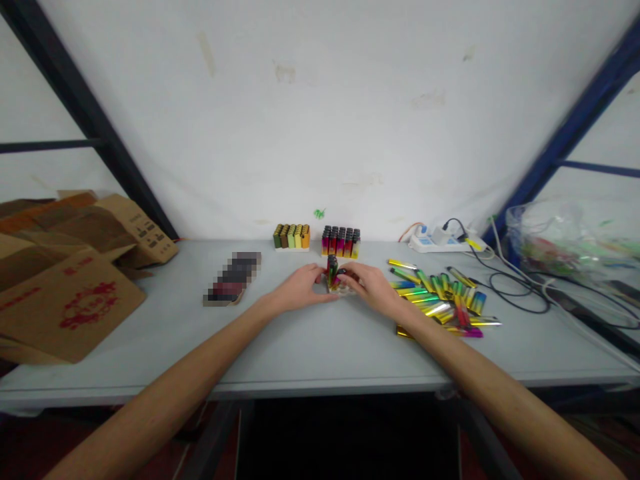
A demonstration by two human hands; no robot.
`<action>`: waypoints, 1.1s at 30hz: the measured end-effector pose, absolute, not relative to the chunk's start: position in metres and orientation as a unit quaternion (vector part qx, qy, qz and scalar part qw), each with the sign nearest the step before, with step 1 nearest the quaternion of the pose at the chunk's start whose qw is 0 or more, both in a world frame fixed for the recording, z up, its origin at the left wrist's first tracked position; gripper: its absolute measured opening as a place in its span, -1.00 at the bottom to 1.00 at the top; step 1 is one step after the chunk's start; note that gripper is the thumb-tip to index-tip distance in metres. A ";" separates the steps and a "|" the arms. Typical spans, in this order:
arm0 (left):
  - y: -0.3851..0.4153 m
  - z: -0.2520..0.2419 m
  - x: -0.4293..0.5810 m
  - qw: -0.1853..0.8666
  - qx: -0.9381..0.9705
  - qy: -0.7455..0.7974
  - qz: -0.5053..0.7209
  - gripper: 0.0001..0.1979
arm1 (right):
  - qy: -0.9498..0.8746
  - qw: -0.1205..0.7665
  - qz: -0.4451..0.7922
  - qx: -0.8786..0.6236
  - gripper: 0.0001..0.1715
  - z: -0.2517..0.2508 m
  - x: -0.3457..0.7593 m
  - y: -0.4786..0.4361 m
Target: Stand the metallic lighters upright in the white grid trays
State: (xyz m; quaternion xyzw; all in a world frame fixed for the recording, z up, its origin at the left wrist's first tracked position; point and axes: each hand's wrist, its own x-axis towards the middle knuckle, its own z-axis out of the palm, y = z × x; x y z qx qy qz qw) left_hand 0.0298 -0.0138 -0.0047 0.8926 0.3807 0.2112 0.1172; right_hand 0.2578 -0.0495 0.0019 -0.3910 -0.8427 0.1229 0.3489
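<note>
At the middle of the table a small pale tray (343, 291) carries a few upright lighters (332, 265) with shiny multicoloured bodies and black tops. My left hand (303, 288) curls round the tray's left side, its thumb along the front. Over the tray's right part, my right hand (369, 283) pinches a lighter (345, 272) whose dark top points left; its fingers hide most of the body. To the right of that hand lies a loose heap of shiny gold, green, blue and red lighters (440, 293).
Two filled lighter blocks, one yellow-green (291, 237) and one red-purple (341, 242), stand by the wall. A pixelated flat object (233, 279) lies left. Cardboard boxes (75, 293) crowd the left end. A power strip (440, 241), cables and a plastic bag (545, 240) occupy the right.
</note>
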 end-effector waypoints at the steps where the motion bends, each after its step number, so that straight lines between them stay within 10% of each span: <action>1: -0.014 -0.005 0.030 0.118 0.893 0.380 0.212 -0.47 | -0.850 0.339 0.108 -0.388 -0.73 0.002 0.258 -0.049; 24: -0.010 -0.006 0.027 0.123 0.895 0.382 0.195 -0.42 | -0.695 0.082 -0.037 -0.714 -0.71 0.000 0.376 -0.008; 33: -0.011 -0.004 0.028 0.118 0.897 0.386 0.179 -0.42 | -0.705 0.124 -0.028 -0.697 -0.73 -0.002 0.375 0.005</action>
